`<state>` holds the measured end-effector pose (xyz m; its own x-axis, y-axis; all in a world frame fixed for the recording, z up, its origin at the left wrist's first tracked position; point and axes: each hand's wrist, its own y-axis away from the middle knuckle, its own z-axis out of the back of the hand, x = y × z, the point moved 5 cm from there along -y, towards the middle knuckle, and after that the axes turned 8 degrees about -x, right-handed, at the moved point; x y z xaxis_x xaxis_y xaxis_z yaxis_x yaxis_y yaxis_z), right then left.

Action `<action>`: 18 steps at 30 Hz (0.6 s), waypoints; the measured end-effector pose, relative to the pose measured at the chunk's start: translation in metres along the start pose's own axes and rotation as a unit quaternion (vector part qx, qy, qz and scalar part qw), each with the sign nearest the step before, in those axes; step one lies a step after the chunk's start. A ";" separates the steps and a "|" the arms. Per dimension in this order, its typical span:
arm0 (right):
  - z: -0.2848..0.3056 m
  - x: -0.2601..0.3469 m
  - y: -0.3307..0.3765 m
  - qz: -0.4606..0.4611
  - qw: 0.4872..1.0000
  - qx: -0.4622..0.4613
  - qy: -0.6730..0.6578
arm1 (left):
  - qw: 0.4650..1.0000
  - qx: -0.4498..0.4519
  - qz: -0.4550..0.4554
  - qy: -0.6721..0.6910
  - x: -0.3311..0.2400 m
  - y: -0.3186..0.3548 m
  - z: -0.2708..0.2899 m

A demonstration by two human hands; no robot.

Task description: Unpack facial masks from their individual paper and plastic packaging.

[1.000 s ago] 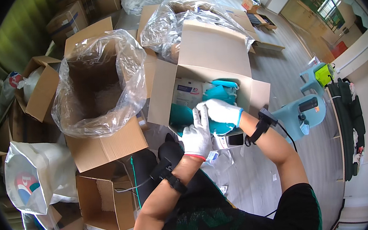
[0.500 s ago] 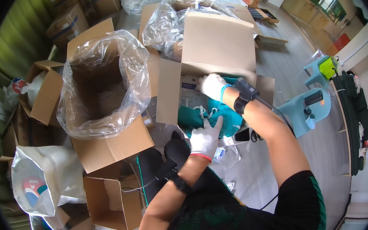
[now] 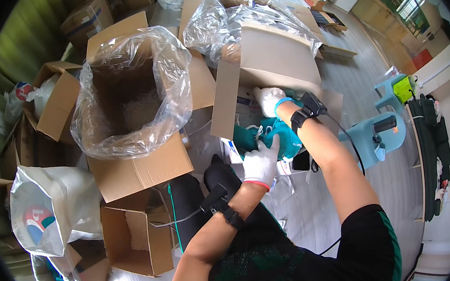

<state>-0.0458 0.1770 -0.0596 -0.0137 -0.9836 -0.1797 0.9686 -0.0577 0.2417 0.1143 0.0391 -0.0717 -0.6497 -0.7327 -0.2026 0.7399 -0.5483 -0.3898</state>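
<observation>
Since half a second earlier, the right hand [image 3: 270,98] had reached deeper into the tipped cardboard box [image 3: 277,63], its fingers hidden. Just below that box, the left hand [image 3: 260,161] pressed closed fingers on the teal fabric bundle [image 3: 285,137], steadying it.

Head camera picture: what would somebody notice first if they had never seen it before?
Probably the big cardboard box lined with a clear plastic bag, open at upper left. Next, the two white-gloved hands in the middle: the left hand presses on a teal cloth bundle, while the right hand reaches into a tilted cardboard box. A white sack sits at far left.
</observation>
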 end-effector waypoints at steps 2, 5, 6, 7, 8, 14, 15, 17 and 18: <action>0.004 0.000 -0.003 -0.020 1.000 0.000 -0.004 | 1.000 -0.011 0.004 0.006 0.000 0.000 -0.002; -0.001 0.001 -0.010 -0.030 0.994 0.073 0.072 | 0.999 -0.019 0.011 0.025 0.001 0.001 -0.005; -0.004 0.003 -0.012 -0.024 0.992 0.088 0.084 | 0.999 -0.023 0.010 0.026 0.001 0.001 -0.005; -0.006 0.004 -0.013 -0.023 0.991 0.091 0.099 | 1.000 -0.018 0.007 0.021 0.001 0.001 -0.006; -0.009 0.004 -0.014 -0.028 0.988 0.090 0.120 | 0.999 -0.021 0.010 0.032 0.002 0.001 -0.005; -0.017 -0.002 0.000 -0.034 0.997 -0.058 0.030 | 0.999 0.003 0.000 0.051 0.003 0.001 0.001; -0.017 -0.004 0.003 -0.030 0.998 -0.064 0.001 | 0.998 0.019 -0.006 0.053 0.003 0.001 0.001; -0.018 -0.011 0.006 -0.075 0.990 -0.065 -0.096 | 0.998 0.031 -0.015 0.053 0.002 0.001 0.002; -0.017 -0.013 0.006 -0.094 0.986 -0.068 -0.117 | 0.998 0.029 -0.021 0.051 0.002 0.001 0.002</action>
<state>-0.0359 0.1927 -0.0721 -0.2369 -0.9714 0.0189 0.9678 -0.2342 0.0925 0.1143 0.0359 -0.0704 -0.6920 -0.6657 -0.2793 0.7190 -0.6013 -0.3485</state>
